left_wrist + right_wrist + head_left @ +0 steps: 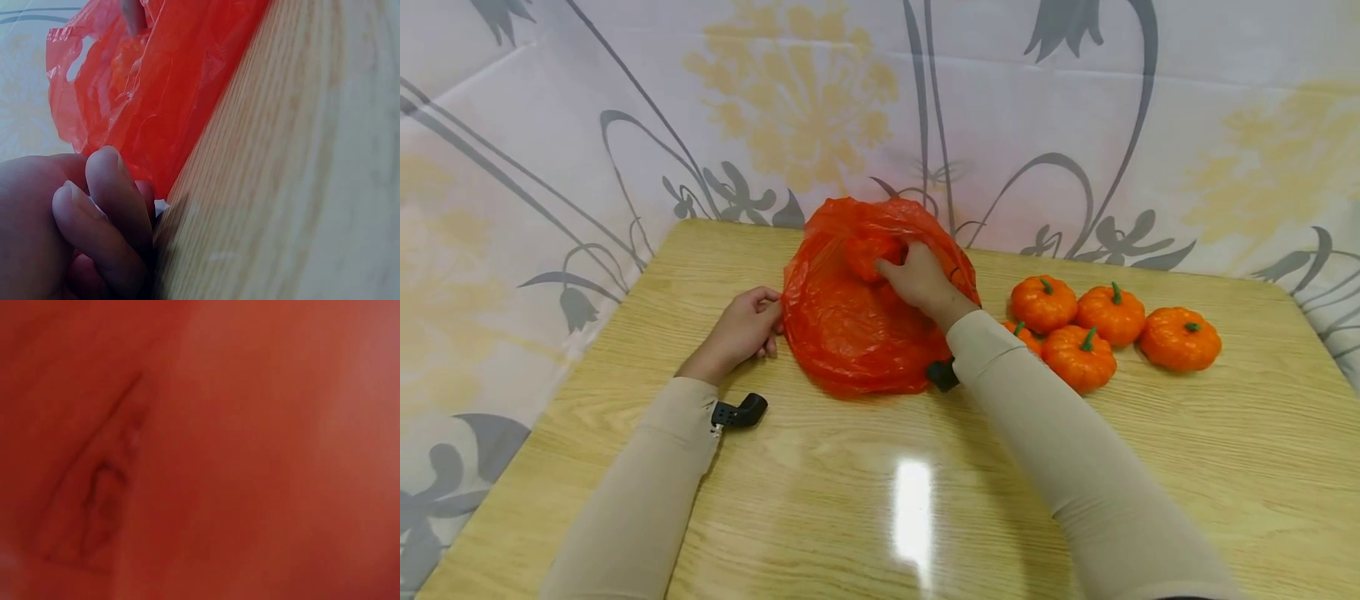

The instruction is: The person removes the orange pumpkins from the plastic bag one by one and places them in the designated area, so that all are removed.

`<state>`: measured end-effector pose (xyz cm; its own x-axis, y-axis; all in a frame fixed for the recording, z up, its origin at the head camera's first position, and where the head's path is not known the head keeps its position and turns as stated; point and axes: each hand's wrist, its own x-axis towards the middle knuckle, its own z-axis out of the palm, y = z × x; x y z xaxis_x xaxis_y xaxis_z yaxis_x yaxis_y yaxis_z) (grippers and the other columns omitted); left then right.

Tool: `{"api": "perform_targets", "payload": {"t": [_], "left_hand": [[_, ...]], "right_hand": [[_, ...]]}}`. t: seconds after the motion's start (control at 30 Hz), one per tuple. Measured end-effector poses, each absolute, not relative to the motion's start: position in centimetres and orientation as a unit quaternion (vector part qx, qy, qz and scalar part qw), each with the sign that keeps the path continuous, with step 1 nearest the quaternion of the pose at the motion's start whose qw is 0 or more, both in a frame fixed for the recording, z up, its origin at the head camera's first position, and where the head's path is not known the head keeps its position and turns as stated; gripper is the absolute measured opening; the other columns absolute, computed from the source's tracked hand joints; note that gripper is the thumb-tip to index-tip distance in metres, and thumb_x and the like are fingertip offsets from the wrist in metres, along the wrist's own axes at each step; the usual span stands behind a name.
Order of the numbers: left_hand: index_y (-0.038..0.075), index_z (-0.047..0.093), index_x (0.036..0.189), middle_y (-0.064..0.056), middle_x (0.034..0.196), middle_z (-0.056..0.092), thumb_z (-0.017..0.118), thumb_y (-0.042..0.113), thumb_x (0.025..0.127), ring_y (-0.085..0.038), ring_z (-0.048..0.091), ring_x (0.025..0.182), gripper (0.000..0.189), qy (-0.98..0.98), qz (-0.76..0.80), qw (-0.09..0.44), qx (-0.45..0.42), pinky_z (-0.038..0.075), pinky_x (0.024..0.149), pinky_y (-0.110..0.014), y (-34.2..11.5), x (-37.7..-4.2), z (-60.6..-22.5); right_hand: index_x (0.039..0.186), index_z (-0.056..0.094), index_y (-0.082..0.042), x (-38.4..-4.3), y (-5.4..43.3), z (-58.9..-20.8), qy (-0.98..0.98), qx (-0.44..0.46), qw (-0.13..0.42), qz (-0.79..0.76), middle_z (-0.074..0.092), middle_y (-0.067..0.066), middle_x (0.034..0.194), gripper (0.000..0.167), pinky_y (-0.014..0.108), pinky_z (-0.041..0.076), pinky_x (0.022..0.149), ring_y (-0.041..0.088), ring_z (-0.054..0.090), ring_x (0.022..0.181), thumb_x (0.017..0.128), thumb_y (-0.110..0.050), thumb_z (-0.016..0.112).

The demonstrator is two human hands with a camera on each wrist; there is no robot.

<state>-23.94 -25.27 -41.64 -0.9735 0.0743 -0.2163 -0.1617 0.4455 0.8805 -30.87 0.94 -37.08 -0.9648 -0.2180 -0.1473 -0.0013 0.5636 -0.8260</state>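
A thin red plastic bag (850, 333) lies spread on the table with its mouth open upward. My left hand (741, 329) pinches its left edge with curled fingers. In the left wrist view, the same hand (106, 219) sits low against the tabletop at the bag's corner. My right hand (917, 275) reaches inside the bag and grips an orange pumpkin (868, 250), partly hidden by the fingers and red film. Red plastic fills the blurred right wrist view, so the fingers do not show there.
Several small orange pumpkins (1180, 340) with green stems stand to the right of the bag, one partly behind my right sleeve (1045, 408). A floral cloth (820, 100) hangs along the table's back edge. Light reflects off the wooden table (820, 500) in front.
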Motion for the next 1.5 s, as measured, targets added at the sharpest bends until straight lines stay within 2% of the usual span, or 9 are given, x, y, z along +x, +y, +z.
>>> {"api": "perform_targets", "payload": {"t": [0.23,0.43,0.63,0.9,1.1,1.33,1.43,1.5], "left_hand": [[0.002,0.050,0.127,-0.007,0.085,0.057,0.045,0.033,0.107,-0.012,0.056,0.048,0.037,0.845,0.522,0.113,-0.020,0.049,0.045,-0.026,-24.8,-23.9,-41.7],[0.003,0.050,0.124,-0.008,0.085,0.057,0.045,0.032,0.107,-0.012,0.057,0.048,0.035,0.847,0.520,0.113,-0.018,0.050,0.046,-0.026,-24.4,-24.1,-41.8],[0.003,0.050,0.123,-0.008,0.085,0.057,0.045,0.033,0.107,-0.012,0.056,0.048,0.034,0.850,0.515,0.106,-0.015,0.049,0.046,-0.026,-24.4,-24.2,-41.7],[0.004,0.050,0.125,-0.007,0.085,0.058,0.045,0.033,0.107,-0.013,0.057,0.049,0.034,0.854,0.508,0.114,-0.025,0.050,0.047,-0.025,-25.1,-23.9,-42.0],[0.003,0.049,0.126,-0.008,0.086,0.057,0.044,0.034,0.107,-0.012,0.057,0.050,0.037,0.852,0.511,0.110,-0.020,0.051,0.048,-0.026,-25.3,-23.8,-41.8],[0.003,0.050,0.125,-0.006,0.084,0.058,0.044,0.033,0.107,-0.013,0.057,0.049,0.036,0.857,0.504,0.107,-0.017,0.051,0.047,-0.027,-25.2,-23.7,-41.7],[0.003,0.050,0.126,-0.006,0.085,0.058,0.044,0.034,0.107,-0.013,0.058,0.050,0.037,0.858,0.503,0.108,-0.014,0.051,0.047,-0.027,-25.1,-23.8,-41.6],[0.003,0.049,0.128,-0.006,0.086,0.058,0.043,0.034,0.107,-0.013,0.058,0.050,0.038,0.858,0.502,0.112,-0.014,0.051,0.048,-0.027,-25.2,-23.8,-41.6]], "right_hand": [[0.140,0.041,-0.007,-31.0,1.0,-37.2,0.872,-0.026,0.135,-0.469,0.051,0.011,0.129,0.053,0.042,0.044,0.110,0.029,0.050,0.113,0.099,-0.035,0.060],[0.142,0.041,-0.008,-30.9,1.3,-37.4,0.873,-0.021,0.113,-0.474,0.051,0.009,0.131,0.055,0.041,0.045,0.110,0.028,0.050,0.114,0.099,-0.036,0.061],[0.146,0.037,-0.011,-30.0,1.8,-37.2,0.871,-0.026,0.108,-0.479,0.052,0.009,0.133,0.060,0.040,0.053,0.101,0.028,0.055,0.109,0.098,-0.036,0.063],[0.152,0.032,-0.010,-27.2,2.1,-37.0,0.896,-0.103,0.105,-0.419,0.050,0.008,0.146,0.072,0.044,0.048,0.109,0.025,0.054,0.125,0.095,-0.039,0.066],[0.154,0.034,-0.008,-24.2,3.0,-36.5,0.909,-0.184,0.039,-0.372,0.049,0.011,0.148,0.075,0.043,0.048,0.109,0.025,0.053,0.129,0.094,-0.036,0.068],[0.151,0.040,-0.013,-20.8,4.9,-36.2,0.912,-0.223,-0.010,-0.344,0.053,0.010,0.134,0.071,0.038,0.057,0.093,0.023,0.059,0.108,0.091,-0.033,0.072],[0.149,0.044,-0.014,-19.9,5.8,-36.1,0.909,-0.234,-0.035,-0.343,0.054,0.010,0.131,0.069,0.033,0.056,0.081,0.023,0.057,0.097,0.089,-0.029,0.074],[0.148,0.045,-0.015,-19.4,6.5,-36.2,0.906,-0.238,-0.043,-0.346,0.054,0.009,0.131,0.068,0.032,0.055,0.079,0.022,0.056,0.096,0.088,-0.027,0.076]]}}
